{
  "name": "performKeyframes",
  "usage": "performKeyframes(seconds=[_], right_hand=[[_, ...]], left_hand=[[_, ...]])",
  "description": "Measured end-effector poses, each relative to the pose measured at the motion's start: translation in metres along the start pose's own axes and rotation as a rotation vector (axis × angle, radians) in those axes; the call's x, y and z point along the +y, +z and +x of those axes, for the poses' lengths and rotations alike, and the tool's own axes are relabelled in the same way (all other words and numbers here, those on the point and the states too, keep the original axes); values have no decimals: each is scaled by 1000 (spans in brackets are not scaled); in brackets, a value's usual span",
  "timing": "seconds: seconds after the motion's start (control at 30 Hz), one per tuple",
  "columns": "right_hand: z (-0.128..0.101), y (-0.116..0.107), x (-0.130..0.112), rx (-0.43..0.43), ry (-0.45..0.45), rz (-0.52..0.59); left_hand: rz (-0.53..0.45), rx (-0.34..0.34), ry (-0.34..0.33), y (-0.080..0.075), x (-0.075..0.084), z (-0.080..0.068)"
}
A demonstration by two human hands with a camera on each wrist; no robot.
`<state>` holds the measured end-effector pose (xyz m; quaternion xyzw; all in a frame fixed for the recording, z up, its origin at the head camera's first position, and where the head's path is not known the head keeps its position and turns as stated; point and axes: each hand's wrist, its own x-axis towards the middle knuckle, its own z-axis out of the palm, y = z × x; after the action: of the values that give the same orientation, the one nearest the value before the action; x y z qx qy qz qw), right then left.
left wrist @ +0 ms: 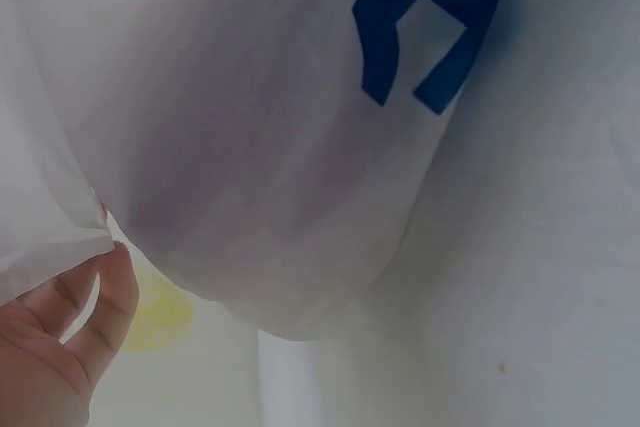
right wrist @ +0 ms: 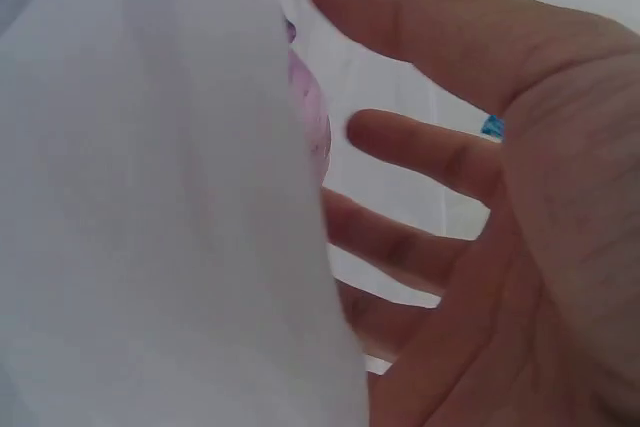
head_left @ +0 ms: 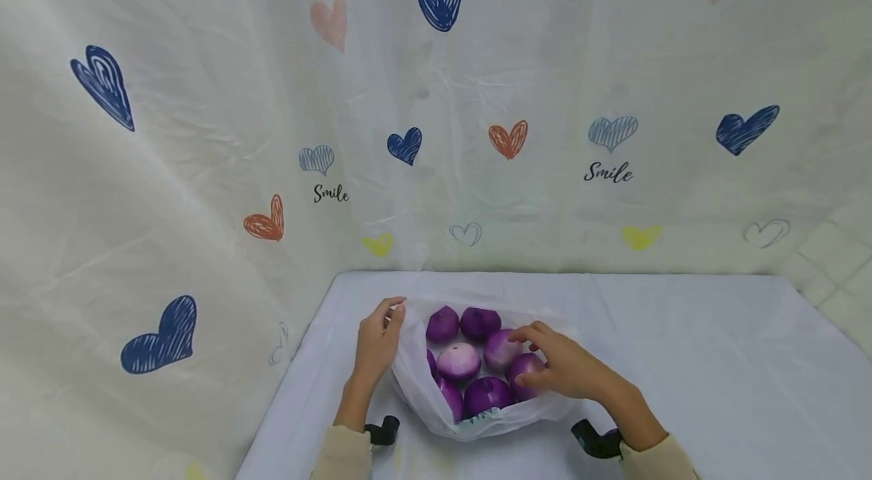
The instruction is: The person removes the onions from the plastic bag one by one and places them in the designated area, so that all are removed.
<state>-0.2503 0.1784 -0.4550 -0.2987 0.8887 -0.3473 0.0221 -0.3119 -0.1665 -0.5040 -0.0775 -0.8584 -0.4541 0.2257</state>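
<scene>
A white plastic bag [head_left: 470, 431] with its mouth spread wide holds several purple onions [head_left: 459, 361]. My left hand [head_left: 379, 340] is at the bag's left rim; in the left wrist view the thumb and fingers [left wrist: 118, 292] pinch the edge of the plastic. Over the right side of the opening, my right hand [head_left: 568, 363] has its thumb and fingers spread apart, overlapping the two rightmost onions in the head view. Seen from the right wrist, the same hand [right wrist: 470, 197] curves loosely beside the bag wall [right wrist: 180, 197], and a pinkish onion [right wrist: 310, 112] shows past it.
The bag sits on a table with a white cover [head_left: 681, 359]. Behind and to the left hangs a pale sheet [head_left: 545, 71] printed with hearts and "Smile". Black curved pieces [head_left: 598, 441] are at both wrists. Blue lettering [left wrist: 430, 27] marks the bag.
</scene>
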Motion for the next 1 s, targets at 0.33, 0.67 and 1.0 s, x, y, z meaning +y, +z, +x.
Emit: performKeyframes(seconds=[0.33, 0.67, 1.0], right_hand=[[-3, 4, 9, -127, 37, -14], [-7, 1, 13, -134, -1, -9], [-6, -10, 7, -71, -44, 223]], left_hand=[[-87, -1, 8, 3, -3, -1], [-143, -14, -19, 0, -3, -1], [-138, -19, -28, -3, -3, 1]])
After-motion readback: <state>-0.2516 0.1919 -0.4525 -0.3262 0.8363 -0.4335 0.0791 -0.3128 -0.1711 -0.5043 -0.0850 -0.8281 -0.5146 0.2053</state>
